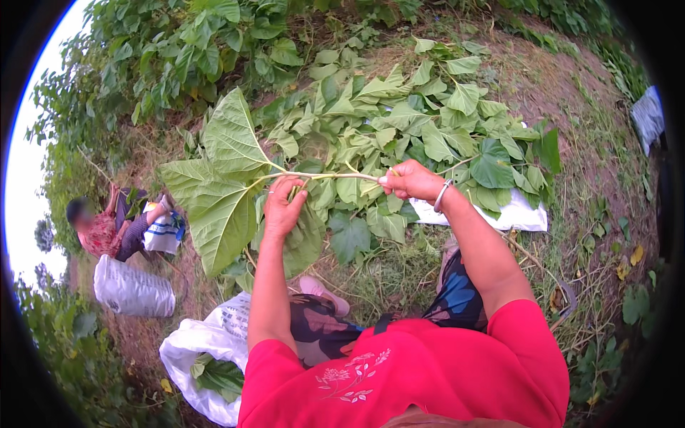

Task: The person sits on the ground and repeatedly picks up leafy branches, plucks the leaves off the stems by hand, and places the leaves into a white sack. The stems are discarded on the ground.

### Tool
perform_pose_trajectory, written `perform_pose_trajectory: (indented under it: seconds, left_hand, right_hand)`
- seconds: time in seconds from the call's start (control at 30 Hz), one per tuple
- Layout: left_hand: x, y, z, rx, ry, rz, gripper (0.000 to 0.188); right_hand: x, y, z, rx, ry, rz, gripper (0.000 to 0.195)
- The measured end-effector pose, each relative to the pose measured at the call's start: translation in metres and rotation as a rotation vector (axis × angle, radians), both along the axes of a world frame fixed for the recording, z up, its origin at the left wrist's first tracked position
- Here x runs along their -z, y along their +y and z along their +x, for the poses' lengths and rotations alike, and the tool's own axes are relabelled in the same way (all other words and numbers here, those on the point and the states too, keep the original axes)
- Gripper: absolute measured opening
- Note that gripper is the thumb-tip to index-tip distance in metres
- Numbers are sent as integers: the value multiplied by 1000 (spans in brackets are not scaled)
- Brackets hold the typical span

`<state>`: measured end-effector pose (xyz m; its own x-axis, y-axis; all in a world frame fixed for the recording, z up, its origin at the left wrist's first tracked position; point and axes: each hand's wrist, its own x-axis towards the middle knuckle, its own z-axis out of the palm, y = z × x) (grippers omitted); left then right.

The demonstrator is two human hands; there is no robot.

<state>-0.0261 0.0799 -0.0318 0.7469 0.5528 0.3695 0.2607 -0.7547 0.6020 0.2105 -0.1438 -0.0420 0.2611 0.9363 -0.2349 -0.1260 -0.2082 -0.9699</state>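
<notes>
Stretched between my two hands is a cut leafy branch [334,175], probably mulberry. My right hand [408,182], with a silver bangle at the wrist, is closed around its bare end. Near the leafy end, my left hand [282,206] has its fingers around the stem and leaf stalks. Large broad leaves [225,171] fan out to the left of that hand, pale undersides showing. Under and beyond the branch lies a heap of cut leafy branches [385,117], partly on a white woven sheet or sack [522,211].
An open white sack [182,348] with leaves [220,377] inside stands at my lower left. Farther left are a white sack [134,289] and a seated person [109,230]. A sickle [568,299] lies on the grass at right. Leafy plants [176,59] border the far side.
</notes>
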Motion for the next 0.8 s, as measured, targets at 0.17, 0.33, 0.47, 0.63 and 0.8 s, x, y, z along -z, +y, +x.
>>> perform_pose_trajectory:
  seconds: [0.17,0.33,0.47,0.63,0.8]
  left_hand:
    - [2,-5,-10,34,17,-470,19]
    - [23,-4,-12,-155,137,-147,20]
    - [45,-8,-1,-391,163,-10,21]
    - [92,6,2,-507,181,-130,29]
    - [153,85,-66,-642,-28,-370,25]
  right_hand:
    - [-5,0,-6,12,36,9,28]
    - [4,7,-9,-3,-34,-21,27]
    - [14,15,-20,-17,-350,-52,30]
    - [-1,15,-62,11,-924,-37,32]
    - [-23,-2,-54,81,-980,-65,30]
